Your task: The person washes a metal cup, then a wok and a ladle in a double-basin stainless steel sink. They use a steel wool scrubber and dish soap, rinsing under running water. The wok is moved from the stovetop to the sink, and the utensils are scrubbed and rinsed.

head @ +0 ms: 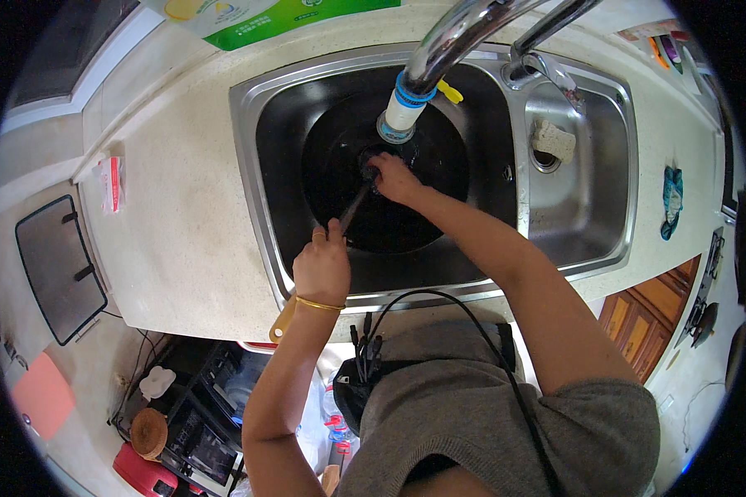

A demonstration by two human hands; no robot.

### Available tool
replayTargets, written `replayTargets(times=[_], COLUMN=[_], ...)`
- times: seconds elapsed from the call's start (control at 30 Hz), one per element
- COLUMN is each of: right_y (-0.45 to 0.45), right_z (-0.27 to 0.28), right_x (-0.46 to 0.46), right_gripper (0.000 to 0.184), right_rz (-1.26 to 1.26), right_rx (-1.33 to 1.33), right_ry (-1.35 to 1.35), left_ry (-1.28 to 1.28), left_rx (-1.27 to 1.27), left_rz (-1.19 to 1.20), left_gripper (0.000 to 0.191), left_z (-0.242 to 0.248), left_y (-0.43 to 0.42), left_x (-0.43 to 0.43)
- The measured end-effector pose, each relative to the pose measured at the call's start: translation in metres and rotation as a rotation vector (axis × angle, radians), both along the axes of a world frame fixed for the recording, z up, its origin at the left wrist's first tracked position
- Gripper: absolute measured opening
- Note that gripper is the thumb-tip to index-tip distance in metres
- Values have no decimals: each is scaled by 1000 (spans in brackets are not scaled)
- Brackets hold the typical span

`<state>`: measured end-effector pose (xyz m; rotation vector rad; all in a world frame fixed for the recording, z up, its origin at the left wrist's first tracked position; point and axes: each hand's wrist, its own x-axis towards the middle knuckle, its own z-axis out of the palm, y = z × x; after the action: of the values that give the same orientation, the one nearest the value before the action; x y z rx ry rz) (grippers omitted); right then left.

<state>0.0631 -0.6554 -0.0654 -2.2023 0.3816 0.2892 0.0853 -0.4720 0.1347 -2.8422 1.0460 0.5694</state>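
A large round black wok or pan (323, 177) sits inside the dark left basin (485, 248) of a stainless-steel double sink (252, 186). My left hand (323, 264) is closed around the handle of a long kitchen utensil. The metal shaft (355, 210) slants up over the wok, and the handle's tan end (281, 320) sticks out below my wrist. At the utensil's far end, my right hand (396, 178) grips its dark head (369, 164) beneath the faucet outlet. That head's shape is unclear against the black wok; whether a scrubber is also in my fingers cannot be made out.
A chrome faucet (454, 43) with a blue-and-white nozzle (402, 112) hangs low over my right hand. In the smaller right basin (587, 217), a pale sponge (554, 140) lies by the drain. A teal cloth (672, 202) and a plastic packet (110, 184) rest on the counter (174, 248).
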Motion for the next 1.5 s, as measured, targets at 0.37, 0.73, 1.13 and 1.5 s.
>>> replayTargets(times=[0.37, 0.73, 1.13, 1.5], right_y=[24, -45, 2, 0], right_z=[74, 13, 47, 77], right_x=[-35, -1, 2, -7], right_gripper=[41, 39, 24, 22], right_rz=[-5, -195, -161, -139], right_rx=[56, -425, -24, -20], right_ry=[-297, -108, -340, -257], left_ry=[113, 1086, 1236, 1224], left_rx=[-266, -498, -503, -477], left_rz=[158, 1138, 1202, 1207], left_gripper=[25, 35, 32, 29], left_z=[-20, 12, 13, 7], left_y=[32, 61, 47, 28], left_x=[-1, -2, 0, -1])
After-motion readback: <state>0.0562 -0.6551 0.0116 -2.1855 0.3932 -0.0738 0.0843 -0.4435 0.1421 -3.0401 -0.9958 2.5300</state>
